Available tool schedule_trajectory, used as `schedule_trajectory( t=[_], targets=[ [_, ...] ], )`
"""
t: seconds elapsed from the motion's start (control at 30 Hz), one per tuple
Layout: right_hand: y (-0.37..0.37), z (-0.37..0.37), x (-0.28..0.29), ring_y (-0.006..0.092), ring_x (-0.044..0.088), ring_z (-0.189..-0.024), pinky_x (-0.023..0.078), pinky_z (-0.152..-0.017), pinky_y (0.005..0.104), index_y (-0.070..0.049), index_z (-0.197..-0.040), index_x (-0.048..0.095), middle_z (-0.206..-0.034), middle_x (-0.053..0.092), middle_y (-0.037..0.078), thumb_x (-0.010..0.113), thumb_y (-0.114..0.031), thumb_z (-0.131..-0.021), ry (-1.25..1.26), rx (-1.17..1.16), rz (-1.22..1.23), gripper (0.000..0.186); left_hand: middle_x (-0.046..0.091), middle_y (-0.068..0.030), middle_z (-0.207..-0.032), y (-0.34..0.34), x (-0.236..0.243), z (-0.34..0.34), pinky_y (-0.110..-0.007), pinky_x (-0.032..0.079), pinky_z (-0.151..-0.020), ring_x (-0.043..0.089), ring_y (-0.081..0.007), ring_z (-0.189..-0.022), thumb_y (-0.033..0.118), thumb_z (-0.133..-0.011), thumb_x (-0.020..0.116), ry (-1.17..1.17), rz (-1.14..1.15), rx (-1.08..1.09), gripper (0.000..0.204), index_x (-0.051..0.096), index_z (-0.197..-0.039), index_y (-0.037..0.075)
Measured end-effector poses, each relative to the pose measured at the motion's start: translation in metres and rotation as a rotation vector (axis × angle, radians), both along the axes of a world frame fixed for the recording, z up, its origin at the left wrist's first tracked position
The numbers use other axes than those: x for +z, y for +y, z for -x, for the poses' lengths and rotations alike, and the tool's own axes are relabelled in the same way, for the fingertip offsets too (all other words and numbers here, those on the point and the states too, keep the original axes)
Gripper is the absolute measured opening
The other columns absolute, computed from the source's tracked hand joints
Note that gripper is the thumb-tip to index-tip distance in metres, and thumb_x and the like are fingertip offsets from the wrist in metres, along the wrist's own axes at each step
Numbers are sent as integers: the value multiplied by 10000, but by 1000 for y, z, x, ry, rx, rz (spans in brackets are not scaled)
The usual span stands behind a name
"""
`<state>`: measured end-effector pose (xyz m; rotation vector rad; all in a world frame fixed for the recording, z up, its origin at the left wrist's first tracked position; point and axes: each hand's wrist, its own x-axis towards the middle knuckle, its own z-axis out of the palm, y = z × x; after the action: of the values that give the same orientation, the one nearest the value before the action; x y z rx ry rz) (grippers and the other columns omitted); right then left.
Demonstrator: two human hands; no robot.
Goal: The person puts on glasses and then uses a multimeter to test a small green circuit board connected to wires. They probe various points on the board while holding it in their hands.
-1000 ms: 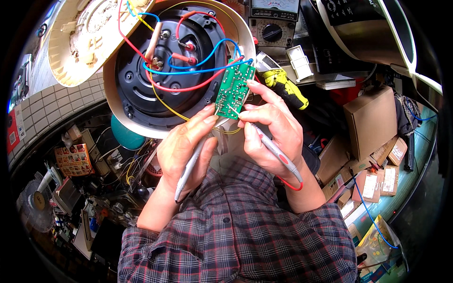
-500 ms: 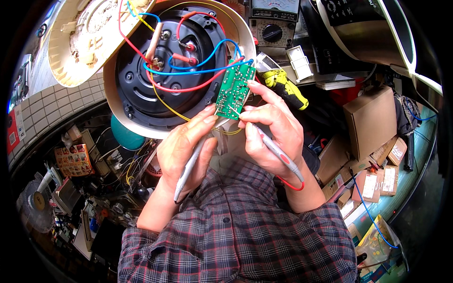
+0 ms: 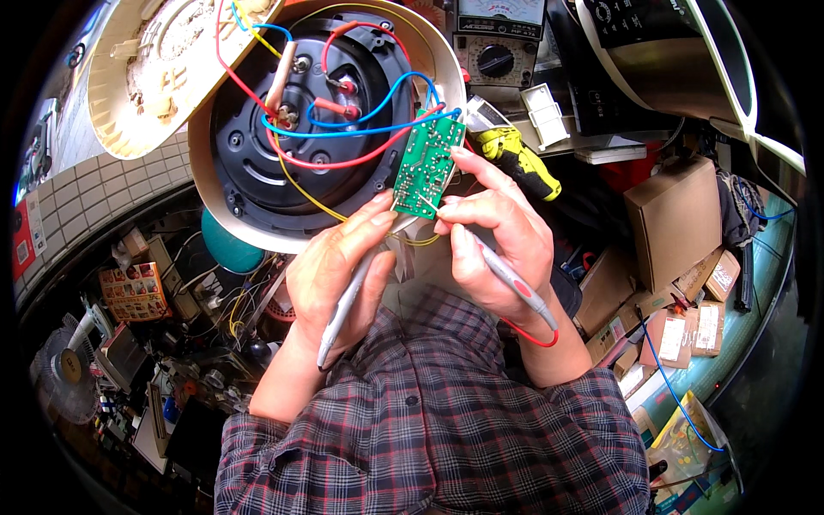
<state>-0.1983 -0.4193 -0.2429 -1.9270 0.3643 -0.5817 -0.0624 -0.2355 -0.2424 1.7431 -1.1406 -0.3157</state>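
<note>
A brown cardboard box [image 3: 674,225] sits near smaller parcels [image 3: 708,329] on the right. A grey fan [image 3: 62,382] is far left.

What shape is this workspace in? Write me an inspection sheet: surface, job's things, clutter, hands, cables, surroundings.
Surface: mostly hidden; a greenish top shows at far right.
Job's things: green circuit board at the rim of a round cream shell; meter beyond, to the right.
Clutter: cardboard boxes, yellow tool, white plastic piece.
Hands: left hand holds a gray probe; right hand holds a red-marked probe; fingers of both at the board; tip contact unclear.
Cables: red wire and blue wire loop over the shell; red lead on the right probe.
Surroundings: fan at left, pale tiles.
</note>
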Motion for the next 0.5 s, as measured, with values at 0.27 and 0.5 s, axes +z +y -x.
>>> schedule_trajectory(
  t=[0.27, 0.5],
  targets=[
    [0, -1, 0, 349, 769, -1145, 503, -1192, 564, -18, -1065, 736, -853, 771, 74, 691, 36, -881, -6, -10, 14, 197, 764, -285, -1309, -1, 2, -1, -433, 630, -964, 791, -397, -1164, -24, -913, 797, 3, -4, 0, 433, 690, -1332, -17],
    [1, -1, 1, 358, 775, -1139, 509, -1184, 564, -15, -1067, 734, -847, 774, 77, 693, 39, -872, 21, -4, 27, 207, 768, -276, -1307, 0, 1, 0, -430, 629, -964, 793, -389, -1162, -16, -918, 797, 2, -12, 7, 420, 700, -1327, -16]
  ],
)
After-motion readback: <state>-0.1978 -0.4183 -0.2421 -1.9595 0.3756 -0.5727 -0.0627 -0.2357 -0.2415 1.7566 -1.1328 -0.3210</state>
